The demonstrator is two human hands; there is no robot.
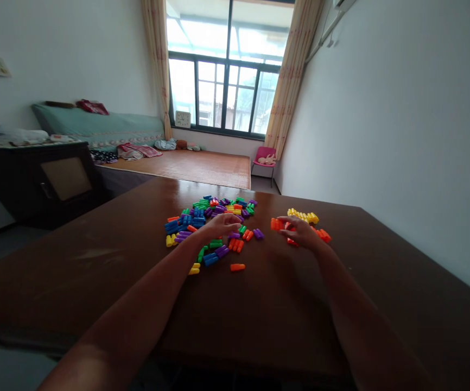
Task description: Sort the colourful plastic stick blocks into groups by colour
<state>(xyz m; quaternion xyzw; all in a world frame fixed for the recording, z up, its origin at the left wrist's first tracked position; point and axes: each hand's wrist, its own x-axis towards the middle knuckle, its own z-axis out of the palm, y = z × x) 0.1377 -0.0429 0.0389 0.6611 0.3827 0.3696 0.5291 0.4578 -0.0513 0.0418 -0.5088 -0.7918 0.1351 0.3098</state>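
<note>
My left hand [223,222] hovers over a loose heap of bullet-shaped plastic building blocks in blue [196,219], purple [222,251], green [215,244] and other colours. Its fingers are apart and slightly curved, with nothing visible in them. To the right, my right hand [301,232] has its thumb and fingers around orange building blocks [276,224], which stick out to the left of the fingertips. Joined yellow blocks [302,216] lie just behind this hand. More orange blocks [323,235] show at its right side, and the palm hides part of them.
A single orange block [237,267] lies near the heap's front on the brown table [255,315]. Beyond the table stand a low bed [202,164] and a pink chair [264,155]. A dark cabinet [31,179] is at the left, and a white wall runs along the right.
</note>
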